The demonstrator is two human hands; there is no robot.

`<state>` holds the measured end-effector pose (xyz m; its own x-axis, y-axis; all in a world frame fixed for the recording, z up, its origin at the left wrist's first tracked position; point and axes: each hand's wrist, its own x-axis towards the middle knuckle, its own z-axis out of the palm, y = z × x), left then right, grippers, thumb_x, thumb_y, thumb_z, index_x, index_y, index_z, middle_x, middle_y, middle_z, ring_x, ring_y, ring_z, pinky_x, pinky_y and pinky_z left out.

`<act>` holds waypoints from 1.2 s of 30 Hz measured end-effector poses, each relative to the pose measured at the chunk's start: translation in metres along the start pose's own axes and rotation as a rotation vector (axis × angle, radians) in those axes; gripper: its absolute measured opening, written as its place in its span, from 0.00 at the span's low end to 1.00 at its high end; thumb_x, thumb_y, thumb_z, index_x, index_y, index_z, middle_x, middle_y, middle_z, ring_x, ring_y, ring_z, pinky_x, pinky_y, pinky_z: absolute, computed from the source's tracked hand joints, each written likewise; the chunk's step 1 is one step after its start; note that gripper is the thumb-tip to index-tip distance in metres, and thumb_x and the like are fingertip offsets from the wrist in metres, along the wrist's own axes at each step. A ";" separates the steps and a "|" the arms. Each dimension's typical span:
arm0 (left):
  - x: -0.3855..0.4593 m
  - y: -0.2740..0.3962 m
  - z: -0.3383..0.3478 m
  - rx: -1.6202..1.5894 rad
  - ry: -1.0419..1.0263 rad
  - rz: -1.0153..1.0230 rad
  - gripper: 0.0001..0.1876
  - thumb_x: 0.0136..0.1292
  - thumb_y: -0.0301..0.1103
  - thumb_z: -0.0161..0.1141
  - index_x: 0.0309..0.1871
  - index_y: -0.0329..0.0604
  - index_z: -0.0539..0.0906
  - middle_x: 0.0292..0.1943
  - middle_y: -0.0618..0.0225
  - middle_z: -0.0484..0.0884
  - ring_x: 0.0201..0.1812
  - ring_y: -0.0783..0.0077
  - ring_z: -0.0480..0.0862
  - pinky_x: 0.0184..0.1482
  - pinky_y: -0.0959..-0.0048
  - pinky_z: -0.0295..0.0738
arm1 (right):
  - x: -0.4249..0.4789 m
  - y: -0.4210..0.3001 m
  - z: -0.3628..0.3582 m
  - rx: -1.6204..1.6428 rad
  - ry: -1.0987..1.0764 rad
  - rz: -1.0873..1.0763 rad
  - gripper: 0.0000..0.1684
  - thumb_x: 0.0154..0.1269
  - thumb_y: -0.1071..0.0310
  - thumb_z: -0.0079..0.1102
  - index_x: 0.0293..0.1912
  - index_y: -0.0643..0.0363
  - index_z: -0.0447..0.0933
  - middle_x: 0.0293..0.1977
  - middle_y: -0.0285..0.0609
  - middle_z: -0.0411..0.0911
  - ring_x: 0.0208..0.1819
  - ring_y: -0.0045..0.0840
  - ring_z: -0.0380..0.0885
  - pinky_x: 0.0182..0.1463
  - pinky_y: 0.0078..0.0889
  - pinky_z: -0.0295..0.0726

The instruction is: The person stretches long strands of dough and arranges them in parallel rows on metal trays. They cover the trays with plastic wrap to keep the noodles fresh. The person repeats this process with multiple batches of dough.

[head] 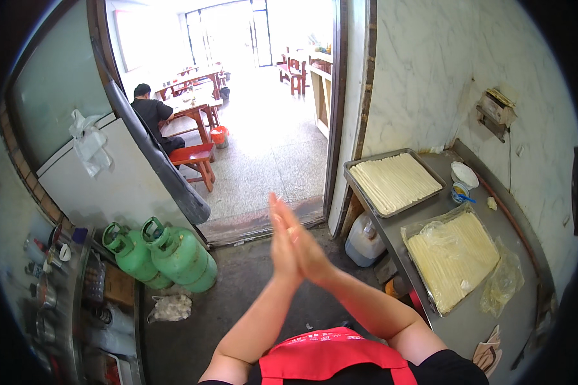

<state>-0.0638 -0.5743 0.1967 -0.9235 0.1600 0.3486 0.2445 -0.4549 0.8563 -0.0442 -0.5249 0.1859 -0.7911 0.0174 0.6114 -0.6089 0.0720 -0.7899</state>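
Note:
My left hand [285,252] and my right hand [312,252] are pressed palm to palm in front of me, fingers straight and pointing away. The inner palms are hidden, and no held object shows. Below them are my forearms and a red apron [332,353]. To the right, a metal tray [349,172] carries rows of pale dough strips [395,183] on a steel table [455,327]. Nearer on that table lies a second batch of dough strips [455,260], covered with clear plastic film. Neither hand touches the table or the dough.
Two green gas cylinders [180,260] stand at left beside a doorway. A plastic bag [171,308] lies on the floor nearby. A shelf unit [84,279] with pots lines the left edge. Under the table sits a plastic jug [364,240]. Beyond the doorway a person [151,118] sits at a table.

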 end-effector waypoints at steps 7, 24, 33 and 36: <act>0.007 0.002 -0.018 -0.152 0.025 -0.070 0.27 0.69 0.48 0.29 0.69 0.51 0.47 0.69 0.70 0.43 0.69 0.68 0.47 0.65 0.65 0.41 | 0.018 0.006 -0.010 0.179 -0.016 0.068 0.37 0.69 0.47 0.23 0.65 0.68 0.41 0.66 0.48 0.43 0.69 0.30 0.38 0.68 0.29 0.35; -0.017 -0.009 0.014 -0.471 0.133 -0.227 0.17 0.69 0.47 0.33 0.36 0.44 0.67 0.32 0.69 0.69 0.35 0.74 0.69 0.41 0.74 0.63 | 0.012 0.012 -0.023 0.214 0.344 0.110 0.30 0.71 0.51 0.20 0.62 0.62 0.52 0.59 0.50 0.56 0.62 0.34 0.55 0.65 0.34 0.48; 0.001 0.017 0.000 -0.381 0.047 -0.285 0.19 0.68 0.43 0.40 0.20 0.46 0.64 0.11 0.77 0.54 0.13 0.83 0.53 0.16 0.79 0.48 | -0.016 0.019 -0.011 0.548 0.086 0.327 0.29 0.69 0.47 0.31 0.53 0.64 0.60 0.43 0.38 0.68 0.42 0.17 0.67 0.52 0.22 0.63; 0.001 0.024 0.000 -0.361 0.061 -0.325 0.19 0.69 0.42 0.41 0.21 0.45 0.66 0.11 0.77 0.54 0.13 0.84 0.53 0.15 0.80 0.47 | -0.019 0.032 -0.012 0.546 0.041 0.301 0.25 0.70 0.50 0.32 0.51 0.63 0.62 0.38 0.36 0.69 0.36 0.13 0.67 0.44 0.18 0.67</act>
<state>-0.0589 -0.5853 0.2176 -0.9533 0.2974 0.0526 -0.1678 -0.6665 0.7264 -0.0480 -0.5106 0.1501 -0.9365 -0.0029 0.3506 -0.3096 -0.4620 -0.8311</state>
